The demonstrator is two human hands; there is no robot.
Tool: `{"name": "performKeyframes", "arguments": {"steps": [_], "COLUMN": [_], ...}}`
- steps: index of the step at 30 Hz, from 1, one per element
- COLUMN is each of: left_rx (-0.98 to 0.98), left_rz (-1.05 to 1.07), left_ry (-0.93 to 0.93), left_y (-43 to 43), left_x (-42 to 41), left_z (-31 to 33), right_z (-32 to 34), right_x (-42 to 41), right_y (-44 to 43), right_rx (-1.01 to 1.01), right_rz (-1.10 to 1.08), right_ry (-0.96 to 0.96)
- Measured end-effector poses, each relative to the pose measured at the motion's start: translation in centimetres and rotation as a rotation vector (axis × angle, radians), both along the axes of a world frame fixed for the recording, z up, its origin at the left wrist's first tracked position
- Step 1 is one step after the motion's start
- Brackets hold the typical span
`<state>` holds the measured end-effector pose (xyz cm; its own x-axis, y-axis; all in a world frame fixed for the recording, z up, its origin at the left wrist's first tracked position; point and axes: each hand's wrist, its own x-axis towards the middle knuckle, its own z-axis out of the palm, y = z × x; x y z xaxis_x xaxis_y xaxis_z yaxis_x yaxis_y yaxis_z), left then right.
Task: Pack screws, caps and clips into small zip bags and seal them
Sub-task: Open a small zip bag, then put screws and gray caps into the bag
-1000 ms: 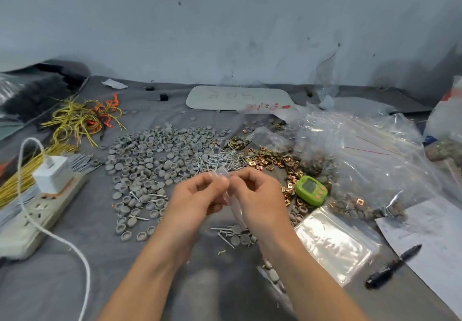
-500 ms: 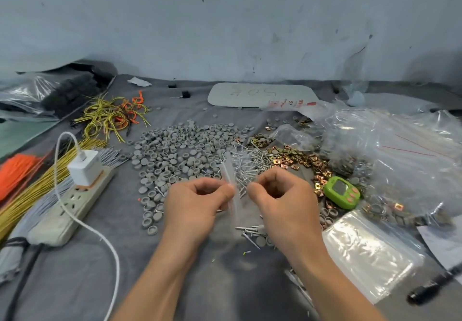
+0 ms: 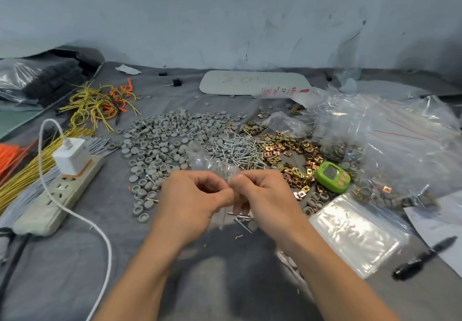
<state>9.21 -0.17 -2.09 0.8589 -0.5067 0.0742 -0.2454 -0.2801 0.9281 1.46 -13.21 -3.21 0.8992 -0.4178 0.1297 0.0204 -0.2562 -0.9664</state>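
Left hand (image 3: 192,195) and right hand (image 3: 265,195) close together, both pinching a small clear bag (image 3: 220,168) between thumbs and fingers, just above the counter (image 3: 125,258). Screws (image 3: 240,149), gray caps (image 3: 160,140) and gold clips (image 3: 290,150) just behind.

On the counter (image 3: 75,270), caps (image 3: 160,143) lie left of the screws (image 3: 240,150), clips (image 3: 292,155) right; a power strip (image 3: 60,193) sits far left.

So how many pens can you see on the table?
1. The pen lies at the far right, near the table's front edge, its tip on a sheet of paper. Others may be hidden under the bags.
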Motion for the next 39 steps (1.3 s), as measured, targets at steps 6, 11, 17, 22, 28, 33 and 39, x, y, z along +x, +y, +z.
{"name": "performKeyframes", "arguments": {"steps": [6,11,17,22,28,33,39], "left_rx": [-0.144,0.106,0.345,0.366,0.462,0.427,0.324], "left_rz": [-0.117,0.121,0.324,0.463,0.291,0.291,0.127], "left_ry": [0.234,-0.174,-0.595,-0.5,-0.634,-0.495,-0.371], "left_y": [-0.1,-1.2,-2.3,-1.8,-1.4,-0.3,-1.2], "left_x": [-0.1,-1.3,-3.3,-1.7,-2.4,-1.7,-2.5], "left_z": [-0.1,-0.4,-0.6,-0.9,-1.8,-1.9,-1.3], "right_z": [1.0,1.3,1.4,1.4,0.1,0.3,0.6], "right_x": [-0.5,0.1,0.5,0.0,-0.1,-0.3,-0.3], "right_y": [-1.2,-0.7,1.0,0.5,-0.3,-1.8,-1.6], "right_rx": [-0.22,-0.615,-0.82,-0.843,-0.525,-0.376,-0.349], "right_rz": [0.043,-0.098,-0.222,-0.229,-0.242,-0.261,-0.202], "right_ry": [0.084,0.141,0.244,0.31,0.265,0.17,0.182]}}
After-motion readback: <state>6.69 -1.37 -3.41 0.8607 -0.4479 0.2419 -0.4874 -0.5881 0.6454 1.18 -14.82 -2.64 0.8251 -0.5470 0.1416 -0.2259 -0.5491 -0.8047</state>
